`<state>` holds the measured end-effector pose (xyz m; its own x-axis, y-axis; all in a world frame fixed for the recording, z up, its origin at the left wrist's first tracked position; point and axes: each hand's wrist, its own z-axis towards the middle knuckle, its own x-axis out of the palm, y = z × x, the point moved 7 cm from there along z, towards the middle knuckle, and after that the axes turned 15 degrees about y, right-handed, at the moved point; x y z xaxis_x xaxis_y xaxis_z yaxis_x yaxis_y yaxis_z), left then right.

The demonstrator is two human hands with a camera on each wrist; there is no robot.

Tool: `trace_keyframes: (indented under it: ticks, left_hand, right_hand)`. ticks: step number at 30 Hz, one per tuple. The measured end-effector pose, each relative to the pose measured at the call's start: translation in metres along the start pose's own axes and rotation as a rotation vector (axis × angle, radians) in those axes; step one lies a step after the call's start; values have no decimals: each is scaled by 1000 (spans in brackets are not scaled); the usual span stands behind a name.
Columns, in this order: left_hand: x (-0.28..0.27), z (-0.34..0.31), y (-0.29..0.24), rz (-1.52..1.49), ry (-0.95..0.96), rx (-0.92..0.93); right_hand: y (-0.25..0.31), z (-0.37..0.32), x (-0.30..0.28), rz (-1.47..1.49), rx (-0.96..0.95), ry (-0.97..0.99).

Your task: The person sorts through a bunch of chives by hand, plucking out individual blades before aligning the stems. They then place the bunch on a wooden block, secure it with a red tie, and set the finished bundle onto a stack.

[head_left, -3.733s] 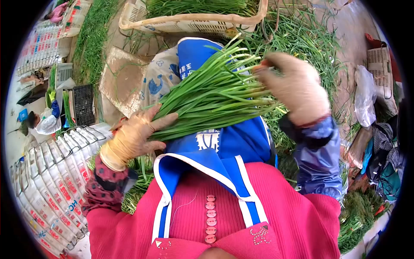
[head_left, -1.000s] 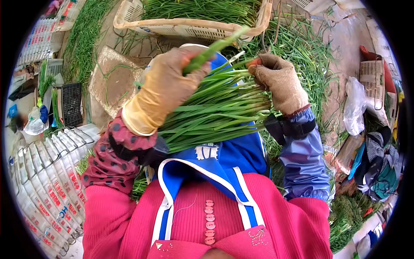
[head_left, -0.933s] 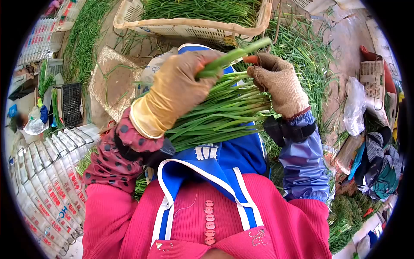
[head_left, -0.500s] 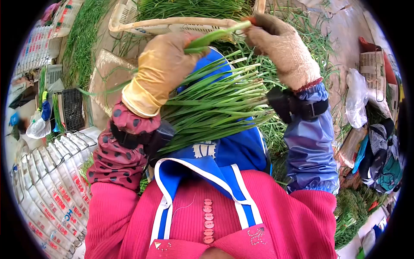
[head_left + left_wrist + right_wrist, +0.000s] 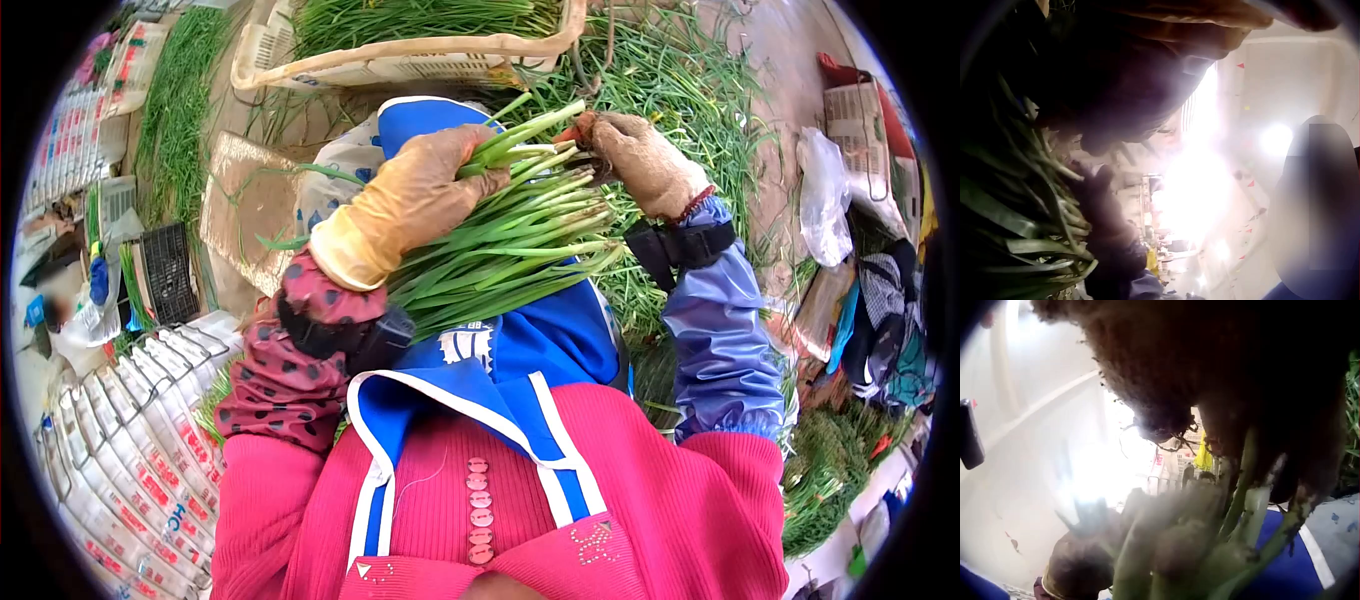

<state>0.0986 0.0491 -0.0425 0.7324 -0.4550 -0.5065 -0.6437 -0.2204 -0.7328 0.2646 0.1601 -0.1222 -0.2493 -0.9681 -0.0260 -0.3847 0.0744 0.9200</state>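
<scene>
A bunch of green chives (image 5: 510,255), flat-leaved with pale root ends to the right, lies across the blue apron (image 5: 560,335) on the lap. Above it my left hand (image 5: 415,195), in a yellowish glove, grips a few chive stalks (image 5: 530,127) that point up and right. My right hand (image 5: 645,165), in a dirty knit glove with an orange fingertip, pinches at the root ends beside them. Close up in the right wrist view, soiled stalks (image 5: 1257,509) run up to the dark glove (image 5: 1222,375), where thin roots dangle. The left wrist view is dark and glare-filled, showing chive leaves (image 5: 1016,212).
A cream plastic crate (image 5: 400,62) full of chives stands ahead. Loose greens (image 5: 680,90) cover the floor to the right, beside a clear plastic bag (image 5: 825,200). Stacked white crates (image 5: 140,440) stand at the left, and a worn board (image 5: 235,205) lies beside the knee.
The left hand has left the bunch's leaves and lifted a few stalks over it. Both hands rose towards the crate, then came back down above the bunch, right fingers at the root ends.
</scene>
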Motion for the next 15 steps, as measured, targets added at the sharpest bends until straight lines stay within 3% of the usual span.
trace_keyframes:
  ticks: [1, 2, 4, 5, 6, 7, 8, 9, 10, 11, 12, 13, 15]
  left_hand:
    - [6, 8, 3, 15, -12, 8]
    - [10, 13, -2, -7, -69, 130]
    - [23, 29, 12, -48, 80, 20]
    - [30, 38, 21, -64, 152, -34]
    - [33, 42, 28, -100, 98, 141]
    - [34, 45, 30, -66, 128, 149]
    - [36, 48, 31, -31, 157, 157]
    - [39, 48, 31, 3, 183, 165]
    - [40, 49, 29, -16, 310, -73]
    - [41, 49, 27, -99, 297, -82]
    - [41, 48, 27, -183, 283, -92]
    - [41, 48, 28, -267, 265, -101]
    - [42, 58, 40, -206, 218, -14]
  right_hand:
    - [10, -6, 4, 48, 7, -5]
    - [20, -11, 3, -83, -36, -16]
    - [27, -16, 5, -319, -201, -43]
    - [29, -17, 6, -301, -210, -73]
    - [31, -18, 7, -283, -220, -102]
    - [33, -19, 8, -278, -263, -131]
    - [25, -19, 14, 92, -242, -39]
    - [19, -26, 11, 169, -86, -39]
    - [5, -31, 8, 443, -174, -129]
    - [-16, -35, 8, 710, -266, -216]
    - [-37, -48, 3, 726, -295, -197]
    - [-55, -63, 8, 737, -204, -221]
    - [-85, -88, 39, 777, -143, -96]
